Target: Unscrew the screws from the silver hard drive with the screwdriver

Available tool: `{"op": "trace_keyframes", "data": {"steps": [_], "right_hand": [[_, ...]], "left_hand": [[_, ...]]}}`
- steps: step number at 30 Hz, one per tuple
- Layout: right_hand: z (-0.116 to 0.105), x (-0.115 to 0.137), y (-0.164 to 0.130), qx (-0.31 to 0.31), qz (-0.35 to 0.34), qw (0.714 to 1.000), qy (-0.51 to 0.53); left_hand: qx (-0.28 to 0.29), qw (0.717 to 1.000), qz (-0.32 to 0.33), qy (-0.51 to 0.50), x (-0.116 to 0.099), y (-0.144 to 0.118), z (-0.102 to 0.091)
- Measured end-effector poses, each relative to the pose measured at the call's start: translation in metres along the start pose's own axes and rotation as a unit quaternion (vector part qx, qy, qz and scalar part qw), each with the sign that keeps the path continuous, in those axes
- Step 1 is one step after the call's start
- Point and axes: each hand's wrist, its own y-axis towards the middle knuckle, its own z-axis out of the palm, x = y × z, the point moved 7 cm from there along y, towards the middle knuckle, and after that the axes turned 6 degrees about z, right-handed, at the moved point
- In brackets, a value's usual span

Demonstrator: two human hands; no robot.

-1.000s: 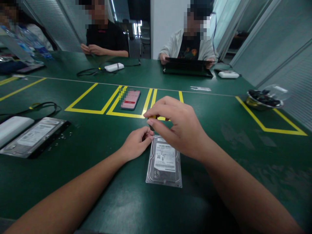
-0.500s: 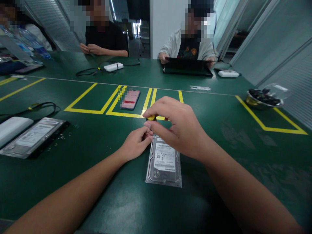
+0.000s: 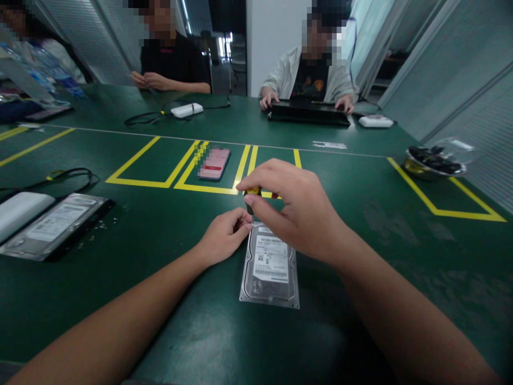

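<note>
tool tip (image 3: pixel 251 208) hidden behind fingers (image 3: pixel 262 214)

Green surface (image 3: pixel 120 299) marked with yellow tape rectangles. A silver hard drive (image 3: pixel 270 267) lies flat near the near edge, label up. A second hard drive (image 3: pixel 54 224) and a white block (image 3: pixel 18 211) lie toward the left edge, beside a black cable (image 3: pixel 60 176). A phone (image 3: pixel 215 163) lies mid-surface. Toward the far edge: a white device (image 3: pixel 186 110), a black laptop (image 3: pixel 306 115), another white device (image 3: pixel 375 122). A metal bowl (image 3: pixel 435 163) sits toward the right edge.
</note>
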Motion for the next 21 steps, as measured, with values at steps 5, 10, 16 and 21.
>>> {"op": "trace_keyframes", "data": {"steps": [5, 10, 16, 21], "right_hand": [[0.0001, 0.0012, -0.0002, 0.003, -0.008, 1.0, 0.001], [0.0016, -0.0001, -0.0003, 0.016, 0.002, 1.0, 0.008], [0.0018, 0.0007, -0.0003, 0.018, -0.001, 1.0, 0.011], [0.006, 0.0017, -0.0012, 0.026, -0.009, 0.999, 0.026]], "left_hand": [[-0.002, 1.0, -0.001, -0.006, -0.0008, 0.0002, -0.0008], [0.005, 1.0, 0.005, -0.008, -0.0011, 0.0004, 0.0003], [0.008, 1.0, 0.009, -0.01, -0.0022, 0.0006, 0.0005], [-0.005, 1.0, 0.008, 0.011, -0.0065, 0.001, -0.0024]]}}
